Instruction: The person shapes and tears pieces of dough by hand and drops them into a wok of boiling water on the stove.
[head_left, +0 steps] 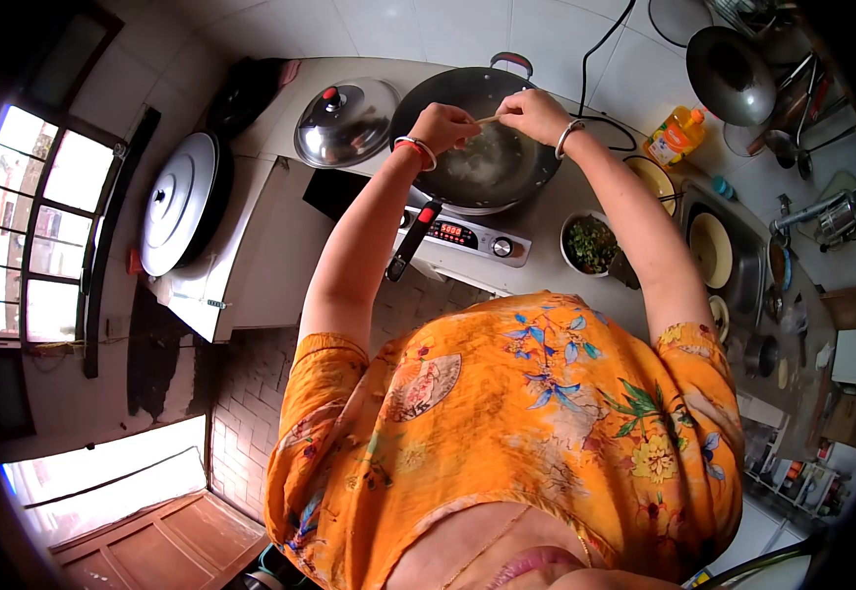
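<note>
Nearest the camera is the person's orange floral top (pixel 506 393), with both forearms extending forward over a dark wok (pixel 418 95). The left hand (pixel 442 127), with a red band and a bangle at the wrist, and the right hand (pixel 536 116), with a bangle, are raised above the wok, near each other. The fingers of each hand are closed in a pinch, gripping opposite ends of a short pale strip (pixel 488 120), which spans the gap between them above the wok's interior. Cloudy, whitish contents (pixel 482 162) lie in the wok, which sits on a cooker (pixel 467 236) with a lit red display; its black-and-red handle (pixel 414 241) points back towards the person. On the worktop (pixel 548 224), a domed metal lid (pixel 342 123) with a red-topped knob lies just left of the wok. To the right are a bowl of chopped greens (pixel 591 244) and, farther off, an orange-yellow bottle (pixel 676 137) near the tiled wall (pixel 556 44). A sink (pixel 749 264) is at far right.
</note>
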Available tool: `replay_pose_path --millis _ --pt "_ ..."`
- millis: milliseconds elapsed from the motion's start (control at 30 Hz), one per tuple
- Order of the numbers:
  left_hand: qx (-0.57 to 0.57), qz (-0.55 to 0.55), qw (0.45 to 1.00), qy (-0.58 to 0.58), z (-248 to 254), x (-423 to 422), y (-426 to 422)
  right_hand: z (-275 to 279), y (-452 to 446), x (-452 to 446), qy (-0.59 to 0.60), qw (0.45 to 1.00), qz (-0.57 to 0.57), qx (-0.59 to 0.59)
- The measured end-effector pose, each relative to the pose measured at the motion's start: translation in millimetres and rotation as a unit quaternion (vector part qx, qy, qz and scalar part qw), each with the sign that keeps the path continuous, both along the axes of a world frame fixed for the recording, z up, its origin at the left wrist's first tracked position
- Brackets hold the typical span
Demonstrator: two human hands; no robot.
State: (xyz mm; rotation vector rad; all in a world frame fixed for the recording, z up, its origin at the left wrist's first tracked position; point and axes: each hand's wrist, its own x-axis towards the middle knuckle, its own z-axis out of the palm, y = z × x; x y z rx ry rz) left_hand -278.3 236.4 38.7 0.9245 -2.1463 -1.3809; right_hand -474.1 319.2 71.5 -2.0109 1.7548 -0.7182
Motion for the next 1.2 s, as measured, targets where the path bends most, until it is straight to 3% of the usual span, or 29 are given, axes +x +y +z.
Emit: replay_pose_path --millis 100,200,267,467,600,700,733,800,900,1033,1133,1200 --pt "0.079 -0.009 0.997 0.022 7 8 6 -13 -12 2 -0.002 1.000 0.010 -0.004" --pt "0.171 0.023 0.983 0.063 6 18 4 -39 -31 -2 0.007 0.996 -0.011 -0.086" --pt "0.225 0.029 0.970 0.090 -5 31 -8 -50 -39 -3 0.018 0.999 -0.017 -0.039" --pt "0.290 0.001 0.934 0.210 12 44 8 -32 -26 28 0.191 0.980 -0.033 0.036" --pt "0.329 -0.057 0.890 0.312 12 48 10 -29 -28 27 0.174 0.982 -0.043 -0.054" --pt "0.338 -0.060 0.880 0.328 15 49 16 -28 -30 27 -0.068 0.996 -0.044 -0.039" --pt "0.336 -0.055 0.881 0.330 17 48 18 -23 -28 30 -0.195 0.980 -0.037 0.012" --pt "0.357 -0.060 0.867 0.342 21 46 23 -15 -19 41 -0.433 0.894 -0.019 0.112" --pt "0.330 -0.072 0.885 0.321 19 45 26 -13 -9 48 -0.417 0.897 0.056 0.140" --pt "0.271 -0.048 0.931 0.241 6 48 23 -9 -16 37 -0.368 0.923 0.002 0.110" --pt "0.290 -0.039 0.935 0.201 1 58 22 3 -13 20 -0.382 0.918 -0.030 0.107" --pt "0.286 -0.019 0.928 0.238 4 59 23 6 -14 16 -0.359 0.926 -0.033 0.111"
